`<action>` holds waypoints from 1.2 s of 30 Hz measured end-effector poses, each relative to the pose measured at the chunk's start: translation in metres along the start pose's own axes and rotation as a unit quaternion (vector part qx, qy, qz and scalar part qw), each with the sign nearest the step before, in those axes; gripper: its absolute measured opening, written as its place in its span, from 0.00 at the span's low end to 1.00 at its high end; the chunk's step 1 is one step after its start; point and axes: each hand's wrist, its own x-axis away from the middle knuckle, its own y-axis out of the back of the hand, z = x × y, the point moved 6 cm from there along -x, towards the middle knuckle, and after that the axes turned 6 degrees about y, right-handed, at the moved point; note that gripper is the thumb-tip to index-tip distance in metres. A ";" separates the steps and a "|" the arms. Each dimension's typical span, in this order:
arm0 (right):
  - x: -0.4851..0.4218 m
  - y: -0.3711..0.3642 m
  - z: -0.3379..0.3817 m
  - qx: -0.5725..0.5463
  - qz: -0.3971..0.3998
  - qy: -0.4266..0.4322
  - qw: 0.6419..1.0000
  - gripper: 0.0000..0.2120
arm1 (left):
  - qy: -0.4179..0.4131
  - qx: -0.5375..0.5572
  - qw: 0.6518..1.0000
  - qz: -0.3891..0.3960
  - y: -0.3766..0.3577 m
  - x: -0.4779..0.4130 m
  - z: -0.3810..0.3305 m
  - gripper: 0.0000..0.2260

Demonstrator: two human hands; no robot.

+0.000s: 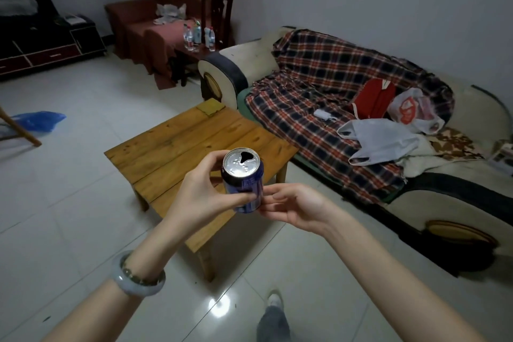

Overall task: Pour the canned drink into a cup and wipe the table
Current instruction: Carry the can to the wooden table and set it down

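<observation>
Head view, looking forward and down.
The single wide-angle camera sits close above both forearms; a wooden table (194, 144) fills mid-frame, a sofa (347, 108) the right.

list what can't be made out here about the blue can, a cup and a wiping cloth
- Liquid level in the blue metal can, head view: the opening shows only dark.
- Can label: too small, part covered by the left hand fingers.
- Right hand contact with the can: its fingertips are hidden behind the base.
- Cup and cloth: none visible on the wooden table.
</observation>
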 end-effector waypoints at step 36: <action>-0.485 0.048 0.179 0.163 0.133 -0.202 0.956 0.13 | 0.214 -0.024 0.946 -0.243 0.011 -0.371 0.206 0.33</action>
